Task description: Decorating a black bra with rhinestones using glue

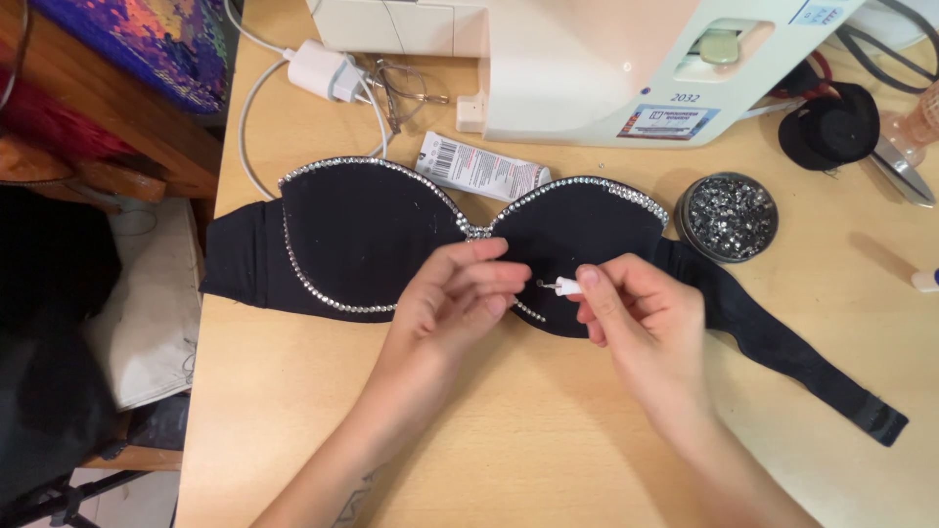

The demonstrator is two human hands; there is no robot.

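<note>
Black fabric fills the middle of what we see from the head camera: a strapless bra top (381,240) lies flat on the pale wooden table (548,440), its cups edged with rows of small clear rhinestones. We see the right hand (636,313) pinching a small white nozzle-tipped applicator (565,286) between thumb and fingers, its thin metal tip pointing left over the right cup. The left hand (460,298) hovers over the centre of the garment with fingers curled loosely inward, fingertips close to the applicator's tip; we cannot tell whether it grips anything, though it seems to hold something very small or nothing at all.

Just beyond the garment lies a white glue tube (479,168), touching or nearly touching the upper edge between the cups. To the right of the bra stands a round tin of loose rhinestones (729,215). At the far edge sits a cream sewing machine (626,59), with a white charger plug (323,70) and a pair of glasses (406,90) to its left.
</note>
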